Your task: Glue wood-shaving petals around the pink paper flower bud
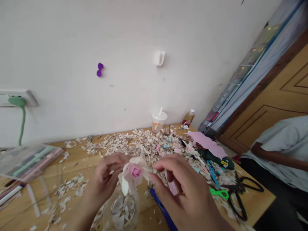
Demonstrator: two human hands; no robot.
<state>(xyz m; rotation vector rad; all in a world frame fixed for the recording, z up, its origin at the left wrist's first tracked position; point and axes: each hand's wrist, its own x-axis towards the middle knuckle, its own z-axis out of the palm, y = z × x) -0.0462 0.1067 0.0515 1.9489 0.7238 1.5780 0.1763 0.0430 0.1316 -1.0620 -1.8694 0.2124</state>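
Note:
A small paper flower [133, 172] with a pink centre and pale outer petals sits between my two hands, low in the middle of the view. My left hand [106, 179] pinches it from the left, fingers closed on its base. My right hand [183, 189] pinches an outer petal from the right, fingers curled. Under the flower stands a clear glass jar [122, 208] with pale paper scraps inside. A blue strip [161, 208] lies just below my right hand.
Pale paper scraps [134, 142] cover the wooden table [79, 166]. Scissors, blue [213, 171], green [220, 193] and black [237, 195], lie at right. A plastic cup [158, 121], a small bottle [188, 118], a pen case [29, 158] and a seated person [281, 150] are around.

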